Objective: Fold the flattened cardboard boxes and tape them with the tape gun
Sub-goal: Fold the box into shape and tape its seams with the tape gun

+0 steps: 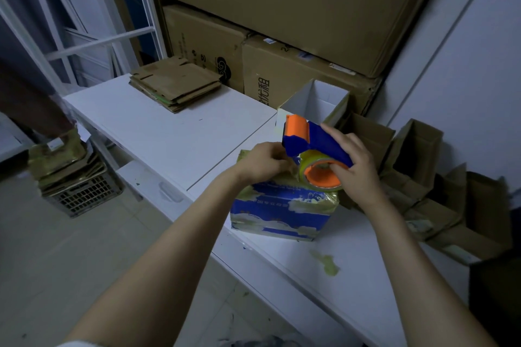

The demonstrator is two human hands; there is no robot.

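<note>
Your right grip (pixel 356 166) held the tape gun (pixel 313 141) over the box (pixel 279 211), fingers curled round its blue body. Your left grip (pixel 263 162) pinched at the box top just beside the gun. The box stood on the white surface (pixel 158 132). Flat cartons (pixel 174 84) lay stacked at the far end, and open boxes (pixel 417 146) stood to your right.

Your head camera looks forward and down, close above your right hand (pixel 358 160) gripping the tape gun (pixel 315 141); it seems tilted.
</note>
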